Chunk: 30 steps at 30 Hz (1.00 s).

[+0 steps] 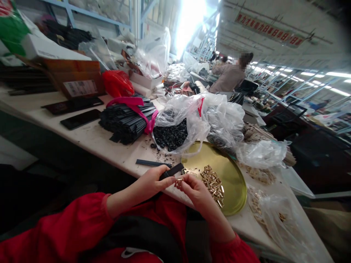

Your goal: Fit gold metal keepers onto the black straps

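Observation:
My left hand (153,179) is closed around a flat black strap (173,170), whose end sticks out past my fingers. Between the fingertips of my right hand (195,188) is a small gold metal buckle (178,182), close to my left thumb. Just beyond my right hand, a heap of gold buckles (212,184) lies on a round gold tray (235,175). Another black strap (150,163) rests on the table past my left hand. Small black rings fill an open plastic bag (196,137) behind the tray.
A bundle of black straps (124,122) tied with a pink band (149,126) lies near two dark phones (80,119). Behind stand a cardboard box (76,75) and a red bag (117,83). Plastic bags (285,219) with gold pieces lie right. A person (229,76) is farther back.

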{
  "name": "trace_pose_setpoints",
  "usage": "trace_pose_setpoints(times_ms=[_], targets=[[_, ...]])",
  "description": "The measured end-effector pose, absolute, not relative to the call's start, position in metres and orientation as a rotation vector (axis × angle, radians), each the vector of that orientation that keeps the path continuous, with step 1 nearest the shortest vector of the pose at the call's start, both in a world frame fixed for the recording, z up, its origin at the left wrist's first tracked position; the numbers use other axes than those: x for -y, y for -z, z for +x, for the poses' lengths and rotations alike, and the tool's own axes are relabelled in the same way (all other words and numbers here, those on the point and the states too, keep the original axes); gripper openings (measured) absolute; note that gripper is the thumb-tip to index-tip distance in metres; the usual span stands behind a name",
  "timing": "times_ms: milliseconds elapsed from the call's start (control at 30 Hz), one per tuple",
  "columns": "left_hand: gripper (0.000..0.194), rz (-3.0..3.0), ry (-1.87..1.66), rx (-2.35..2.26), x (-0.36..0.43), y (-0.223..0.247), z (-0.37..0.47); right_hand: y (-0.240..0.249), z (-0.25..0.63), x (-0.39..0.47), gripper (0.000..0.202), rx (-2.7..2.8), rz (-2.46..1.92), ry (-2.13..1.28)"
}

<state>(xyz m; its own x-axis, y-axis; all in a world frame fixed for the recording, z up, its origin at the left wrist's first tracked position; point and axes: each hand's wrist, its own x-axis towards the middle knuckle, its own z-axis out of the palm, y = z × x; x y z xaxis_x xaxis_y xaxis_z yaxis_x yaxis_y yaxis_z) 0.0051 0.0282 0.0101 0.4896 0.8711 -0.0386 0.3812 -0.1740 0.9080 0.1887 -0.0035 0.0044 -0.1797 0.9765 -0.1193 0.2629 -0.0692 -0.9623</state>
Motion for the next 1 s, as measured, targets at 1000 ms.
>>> trace_pose_setpoints(times_ms=[1000], targets=[[0.033, 1.726, -0.437, -1.102, -0.012, 0.004, -0.014, 0.032, 0.144, 0.014, 0.028, 0.438, -1.091, -1.528]])
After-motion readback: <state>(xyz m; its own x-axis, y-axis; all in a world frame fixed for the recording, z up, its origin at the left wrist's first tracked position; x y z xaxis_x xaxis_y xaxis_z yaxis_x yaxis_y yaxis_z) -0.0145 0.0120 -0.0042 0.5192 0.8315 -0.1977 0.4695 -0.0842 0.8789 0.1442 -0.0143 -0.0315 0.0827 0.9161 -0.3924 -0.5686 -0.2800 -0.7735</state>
